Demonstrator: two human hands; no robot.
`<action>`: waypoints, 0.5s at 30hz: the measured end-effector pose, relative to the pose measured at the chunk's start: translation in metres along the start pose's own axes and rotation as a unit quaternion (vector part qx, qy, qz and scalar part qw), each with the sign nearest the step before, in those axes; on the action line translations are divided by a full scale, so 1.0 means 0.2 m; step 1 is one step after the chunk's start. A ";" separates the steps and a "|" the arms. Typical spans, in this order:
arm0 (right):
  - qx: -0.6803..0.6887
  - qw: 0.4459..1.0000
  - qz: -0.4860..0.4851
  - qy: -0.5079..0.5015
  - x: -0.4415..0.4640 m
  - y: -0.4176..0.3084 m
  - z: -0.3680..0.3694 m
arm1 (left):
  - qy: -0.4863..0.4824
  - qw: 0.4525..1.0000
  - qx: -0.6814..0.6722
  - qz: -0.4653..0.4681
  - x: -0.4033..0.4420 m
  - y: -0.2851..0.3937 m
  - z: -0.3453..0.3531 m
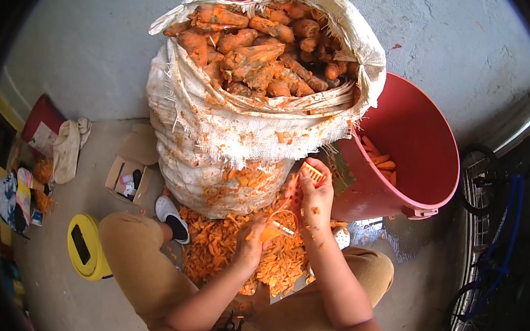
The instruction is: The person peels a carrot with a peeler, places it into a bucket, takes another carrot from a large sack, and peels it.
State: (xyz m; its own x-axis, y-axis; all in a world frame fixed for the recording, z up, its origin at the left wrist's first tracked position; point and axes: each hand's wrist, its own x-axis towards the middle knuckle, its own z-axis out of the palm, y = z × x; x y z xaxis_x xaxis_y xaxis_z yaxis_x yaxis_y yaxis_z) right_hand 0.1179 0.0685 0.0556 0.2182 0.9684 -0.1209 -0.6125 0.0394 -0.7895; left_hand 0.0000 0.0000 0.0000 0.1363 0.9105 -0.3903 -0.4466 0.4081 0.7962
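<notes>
My left hand (249, 243) is closed around a peeled orange carrot (267, 233), mostly hidden by the fingers. My right hand (316, 190) grips the handle of an orange peeler (292, 195), whose blade end lies against or just over the carrot. A slotted orange part shows past my right fingers. Beneath both hands a heap of orange peelings (210, 248) covers the floor between my legs. Directly ahead stands a tall white woven sack (218, 137), its rolled mouth full of unpeeled carrots (254, 60).
A large red tub (411, 136) with peeled carrots (379, 158) inside stands right of the sack. At left are an open cardboard box (143, 188), a yellow round container (87, 247), a whitish cloth (67, 152) and assorted items. A blue-framed bicycle (506, 231) is at far right.
</notes>
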 end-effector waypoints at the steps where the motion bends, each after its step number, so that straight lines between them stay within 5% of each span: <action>1: -0.010 1.000 -0.013 -0.008 -0.01 0.00 0.01 | 0.040 0.999 -0.011 0.025 0.00 -0.01 0.03; 5: -0.052 0.998 0.023 -0.010 -0.07 0.00 0.01 | 0.124 0.987 -0.068 0.080 0.01 -0.06 0.10; 11: -0.038 0.996 -0.061 0.060 0.09 0.04 -0.13 | 0.073 0.979 -0.086 0.170 -0.02 -0.02 0.08; 12: -0.019 0.994 -0.064 0.089 0.15 0.03 -0.19 | -0.033 0.986 -0.047 0.159 0.02 -0.14 -0.08; 15: 0.006 0.998 -0.051 0.038 0.11 -0.02 -0.13 | 0.066 0.985 -0.056 0.151 0.05 -0.11 -0.04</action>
State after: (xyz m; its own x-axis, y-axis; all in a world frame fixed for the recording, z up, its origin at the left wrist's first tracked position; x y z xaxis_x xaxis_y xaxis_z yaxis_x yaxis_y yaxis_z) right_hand 0.1460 0.0838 0.0403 0.3367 0.9376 -0.0865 -0.5927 0.1397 -0.7932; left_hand 0.0044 -0.0013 -0.0256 -0.1307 0.9697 -0.2066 -0.5449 0.1039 0.8321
